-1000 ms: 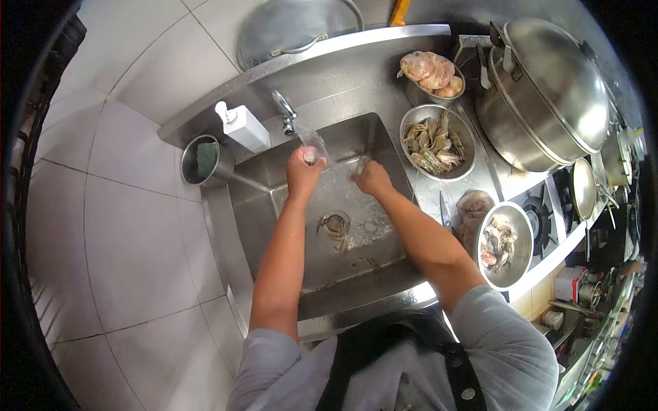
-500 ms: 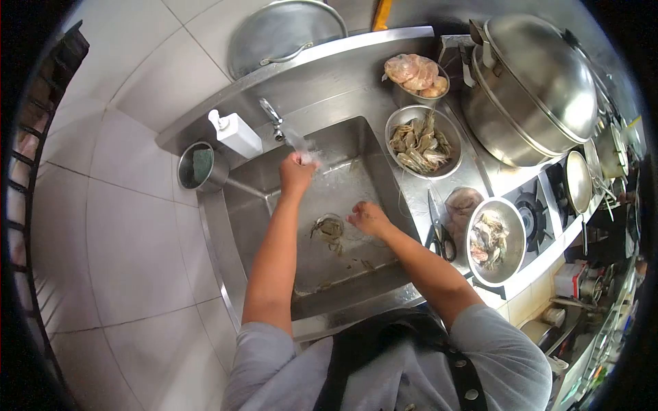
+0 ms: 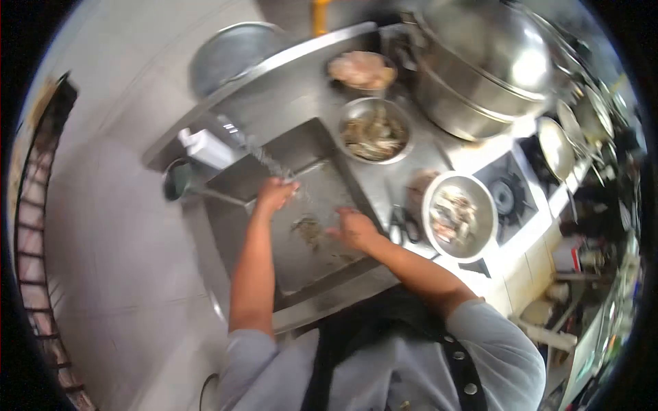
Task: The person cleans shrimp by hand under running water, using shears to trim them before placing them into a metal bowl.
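Left hand [image 3: 275, 195] under running water [image 3: 271, 164] from faucet [image 3: 229, 127] at far left; blur hides whether curled fingers grip anything. Right hand [image 3: 355, 229] over sink [image 3: 291, 268], fingers loosely parted, released. Brownish scraps [image 3: 308, 231] on sink floor between hands. Shrimp bowl [image 3: 356, 107] far right; second bowl [image 3: 486, 212] near right, beside scissors [image 3: 412, 227].

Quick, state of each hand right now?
Left hand: curled at clear running water; too blurred to tell if holding.
Right hand: loosely open over rectangular grey steel sink, nothing visibly held.
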Available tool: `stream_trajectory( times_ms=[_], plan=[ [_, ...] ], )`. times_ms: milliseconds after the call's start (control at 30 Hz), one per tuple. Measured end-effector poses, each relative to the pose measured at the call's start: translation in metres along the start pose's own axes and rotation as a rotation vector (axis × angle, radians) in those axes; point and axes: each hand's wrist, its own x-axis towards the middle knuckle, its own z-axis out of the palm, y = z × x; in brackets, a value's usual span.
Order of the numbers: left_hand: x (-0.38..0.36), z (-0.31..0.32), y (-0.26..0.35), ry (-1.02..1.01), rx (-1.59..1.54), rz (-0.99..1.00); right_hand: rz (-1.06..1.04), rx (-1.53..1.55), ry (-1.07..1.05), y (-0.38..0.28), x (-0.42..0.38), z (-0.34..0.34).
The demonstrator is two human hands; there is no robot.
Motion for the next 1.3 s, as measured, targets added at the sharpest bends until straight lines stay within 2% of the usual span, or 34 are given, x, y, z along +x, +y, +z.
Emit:
stream_trajectory(
  times_ms=[33, 100, 133, 167, 233, 333, 400, 467, 600, 667, 700, 767, 800, 867, 933, 1000, 1033, 1067, 1100, 1133, 1200, 1233, 1300],
  plan=[
    [-0.015, 0.019, 0.0, -0.033, -0.069, -0.035, 0.029, -0.017, 0.034, -0.013, -0.005, -0.015],
    [-0.034, 0.058, -0.017, -0.14, -0.248, -0.157, -0.034, -0.022, -0.064, -0.02, -0.013, -0.036],
    [-0.036, 0.076, -0.03, -0.196, -0.354, -0.246, -0.11, -0.073, -0.006, -0.018, -0.016, -0.034],
    [-0.041, 0.096, -0.042, -0.227, -0.338, -0.238, -0.198, -0.125, 0.048, -0.014, -0.02, -0.032],
    [-0.05, 0.12, -0.057, -0.355, -0.666, -0.403, -0.183, -0.16, 0.008, -0.001, -0.027, -0.031],
    [-0.068, 0.141, -0.048, -0.383, -0.611, -0.404, -0.217, -0.091, -0.056, 0.015, -0.042, -0.035],
    [-0.086, 0.145, -0.02, -0.343, -0.577, -0.339, -0.326, 0.131, 0.104, 0.026, -0.05, -0.044],
    [-0.105, 0.147, 0.016, -0.485, -0.554, -0.083, -0.351, 0.212, 0.244, 0.015, -0.075, -0.089],
    [-0.106, 0.142, 0.084, -0.507, -0.507, 0.06, -0.131, 0.239, 0.393, -0.003, -0.13, -0.177],
    [-0.078, 0.14, 0.099, -0.199, -0.262, 0.304, -0.171, 0.221, 0.574, 0.013, -0.147, -0.195],
    [-0.061, 0.138, 0.107, -0.199, -0.262, 0.313, -0.135, 0.093, 0.599, 0.019, -0.154, -0.203],
    [-0.026, 0.138, 0.125, 0.029, 0.09, 0.506, -0.104, -0.268, 0.68, 0.036, -0.166, -0.211],
    [-0.014, 0.143, 0.135, 0.023, 0.085, 0.519, -0.101, -0.279, 0.689, 0.04, -0.17, -0.209],
    [0.004, 0.161, 0.155, 0.118, 0.279, 0.72, 0.05, -0.114, 0.622, 0.043, -0.181, -0.201],
    [0.022, 0.183, 0.166, 0.065, 0.373, 0.736, -0.02, -0.079, 0.574, 0.037, -0.186, -0.184],
    [0.04, 0.201, 0.17, 0.005, 0.465, 0.751, -0.067, 0.029, 0.412, 0.029, -0.186, -0.161],
    [0.049, 0.211, 0.169, 0.042, 0.619, 0.769, 0.032, 0.102, 0.288, 0.018, -0.186, -0.152],
    [0.059, 0.221, 0.167, 0.074, 0.775, 0.787, -0.041, 0.008, 0.276, 0.018, -0.184, -0.138],
    [0.071, 0.228, 0.166, 0.004, 0.891, 0.762, 0.023, 0.044, 0.15, 0.017, -0.181, -0.128],
    [0.07, 0.232, 0.168, -0.025, 0.886, 0.774, -0.036, -0.003, 0.125, 0.021, -0.176, -0.117],
    [0.067, 0.236, 0.168, 0.01, 1.082, 0.717, -0.039, -0.151, 0.122, 0.028, -0.166, -0.098],
    [0.067, 0.237, 0.165, -0.015, 1.088, 0.723, -0.015, -0.141, 0.123, 0.033, -0.158, -0.085],
    [0.067, 0.237, 0.162, 0.091, 1.13, 0.732, 0.149, -0.335, 0.113, 0.046, -0.137, -0.062]
  ],
)
